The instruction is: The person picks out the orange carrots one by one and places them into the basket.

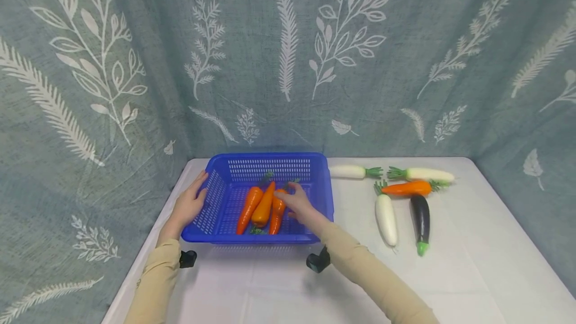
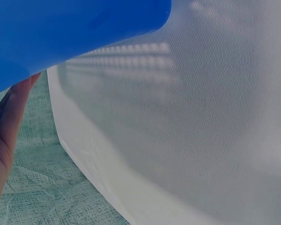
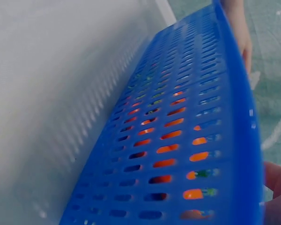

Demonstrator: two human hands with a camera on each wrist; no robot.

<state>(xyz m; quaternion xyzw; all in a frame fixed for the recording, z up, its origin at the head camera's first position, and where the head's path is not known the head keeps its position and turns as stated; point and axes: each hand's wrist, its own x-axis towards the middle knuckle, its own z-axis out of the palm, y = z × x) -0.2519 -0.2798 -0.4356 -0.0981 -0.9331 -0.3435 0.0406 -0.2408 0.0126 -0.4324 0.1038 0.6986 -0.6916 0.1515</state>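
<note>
A blue plastic basket (image 1: 279, 238) holds three orange carrots. The left carrot (image 1: 248, 210) and middle carrot (image 1: 263, 206) lie side by side; the middle one points its tip away. My right hand (image 1: 302, 205) reaches over the basket's right side, with bent fingers and thumb around the right carrot (image 1: 276, 219), whose leaves show behind the fingers. My left hand (image 1: 189, 206) rests on the basket's left rim with fairly straight fingers; in the left wrist view its fingers (image 2: 16, 108) touch the blue side. Basket slots in the right wrist view show bits of orange and green.
On the white table (image 1: 468, 244), right of the basket, lie a white radish (image 1: 353, 171), a second white radish (image 1: 427, 175), a carrot (image 1: 407, 188), a third white radish (image 1: 386, 219) and a dark eggplant (image 1: 420, 216). A grey-green leaf-patterned curtain (image 1: 252, 64) hangs behind.
</note>
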